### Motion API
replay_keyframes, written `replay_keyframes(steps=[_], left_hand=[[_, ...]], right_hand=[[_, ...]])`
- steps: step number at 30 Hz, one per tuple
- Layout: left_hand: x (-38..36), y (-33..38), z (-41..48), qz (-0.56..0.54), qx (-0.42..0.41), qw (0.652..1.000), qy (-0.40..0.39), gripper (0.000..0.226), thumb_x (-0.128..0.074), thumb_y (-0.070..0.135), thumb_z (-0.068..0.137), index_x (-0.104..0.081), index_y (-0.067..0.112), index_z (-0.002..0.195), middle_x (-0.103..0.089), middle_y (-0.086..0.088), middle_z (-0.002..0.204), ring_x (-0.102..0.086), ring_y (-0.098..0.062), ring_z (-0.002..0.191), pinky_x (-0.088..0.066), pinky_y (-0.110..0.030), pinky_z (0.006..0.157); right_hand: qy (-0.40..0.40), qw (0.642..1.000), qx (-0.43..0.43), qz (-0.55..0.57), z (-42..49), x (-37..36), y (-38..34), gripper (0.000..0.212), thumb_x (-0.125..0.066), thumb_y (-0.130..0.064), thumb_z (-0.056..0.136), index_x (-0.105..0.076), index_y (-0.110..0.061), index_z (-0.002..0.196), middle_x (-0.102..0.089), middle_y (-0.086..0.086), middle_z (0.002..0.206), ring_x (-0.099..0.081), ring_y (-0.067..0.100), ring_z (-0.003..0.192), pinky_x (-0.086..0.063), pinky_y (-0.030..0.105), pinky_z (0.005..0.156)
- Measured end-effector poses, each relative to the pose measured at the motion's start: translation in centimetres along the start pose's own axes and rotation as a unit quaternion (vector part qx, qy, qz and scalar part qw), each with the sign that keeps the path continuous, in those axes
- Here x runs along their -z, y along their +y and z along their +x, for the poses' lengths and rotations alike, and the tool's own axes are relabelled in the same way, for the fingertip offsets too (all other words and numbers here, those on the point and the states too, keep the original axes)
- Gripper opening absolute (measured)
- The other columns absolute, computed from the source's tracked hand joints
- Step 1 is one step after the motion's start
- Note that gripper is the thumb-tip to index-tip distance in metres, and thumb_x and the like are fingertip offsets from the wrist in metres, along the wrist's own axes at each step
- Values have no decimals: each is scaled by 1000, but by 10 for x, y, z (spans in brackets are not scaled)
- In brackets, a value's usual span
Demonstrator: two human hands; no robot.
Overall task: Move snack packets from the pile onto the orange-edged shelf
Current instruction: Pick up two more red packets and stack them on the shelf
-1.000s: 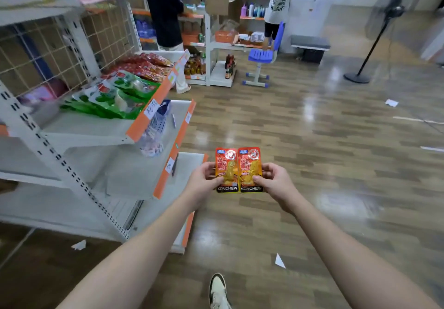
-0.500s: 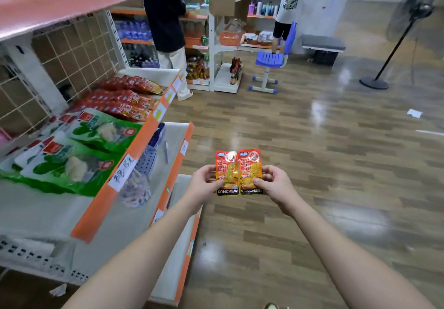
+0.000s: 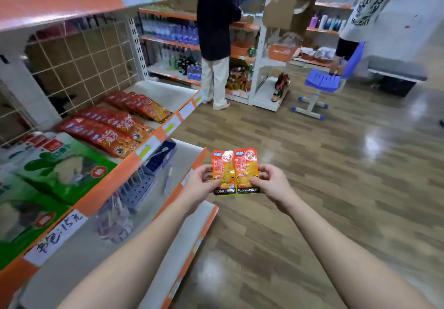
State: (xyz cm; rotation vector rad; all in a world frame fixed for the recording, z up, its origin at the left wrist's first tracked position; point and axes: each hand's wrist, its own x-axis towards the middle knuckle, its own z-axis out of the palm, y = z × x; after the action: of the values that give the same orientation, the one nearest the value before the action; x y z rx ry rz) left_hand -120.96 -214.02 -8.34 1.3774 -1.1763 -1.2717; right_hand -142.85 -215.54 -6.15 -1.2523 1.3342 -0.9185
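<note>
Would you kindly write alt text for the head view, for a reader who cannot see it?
The left hand and right hand each pinch one orange snack packet, side by side over the wooden floor. To their left, an orange-edged shelf holds red packets and green bags.

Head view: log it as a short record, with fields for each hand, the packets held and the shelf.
left hand: pinches the left orange foil snack packet
right hand: pinches the right orange foil snack packet
packets: upright, side by side, right of the shelf, not on it
orange-edged white metal shelf: holds red snack packets and green snack bags
</note>
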Motion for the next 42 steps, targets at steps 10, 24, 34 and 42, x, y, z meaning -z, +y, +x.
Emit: replay_keyframes(steps=[10,24,34,42], left_hand=[[16,67,91,0,-46,992,118,35,-65,-4,90,-58,17,117,-69,-9,116,-70,-19,99,-57,-26,85],[135,129,203,105,-145,956,231,85,-63,-15,84,-37,29,151,-55,-5,137,-67,-10,103,-57,-28,86],[201,144,211,172,-105,908,367,73,-79,8,82,-48,34,143,-57,8,134,-55,-4,119,-47,-18,94],[221,155,228,171,-35,849,499,64,-80,6,80,-54,23,136,-61,6,114,-55,7,93,-37,6,64]], right_hand=[[-99,993,65,-5,155,-4,-70,22,-67,3,90,-62,-1,111,-73,7,89,-69,11,72,-54,22,62],[-212,969,123,16,314,-116,-167,21,-67,7,87,-63,-7,103,-71,0,78,-66,8,64,-48,18,53],[-337,932,132,13,372,-207,-205,22,-71,4,82,-67,-8,100,-75,12,96,-72,29,88,-60,42,77],[-387,914,127,-2,418,-254,-208,24,-68,2,86,-66,-21,91,-76,4,93,-73,17,83,-57,31,76]])
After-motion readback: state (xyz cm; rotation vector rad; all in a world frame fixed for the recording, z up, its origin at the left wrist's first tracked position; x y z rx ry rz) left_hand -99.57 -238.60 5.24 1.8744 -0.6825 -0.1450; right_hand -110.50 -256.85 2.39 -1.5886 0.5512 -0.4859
